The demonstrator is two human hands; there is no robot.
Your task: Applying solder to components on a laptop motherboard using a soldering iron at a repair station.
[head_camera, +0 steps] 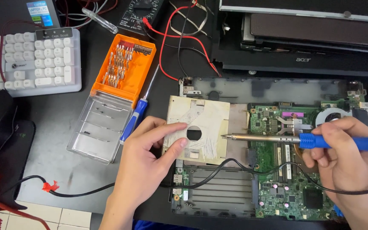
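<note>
Right hand (346, 159) is closed around the blue handle of a metal-shafted soldering iron (277, 138), held level, tip pointing left and touching or just over the right edge of a cream square sheet with a round hole (196, 127). Left hand (150, 149) lies open, fingertips pressing the sheet's left part beside the hole. Sheet lies on an opened laptop base with green circuit board (277, 187). Orange screwdriver-bit case (124, 68) and blue-handled screwdriver (135, 117) lie to the left, white keyboard (30, 59) further left.
</note>
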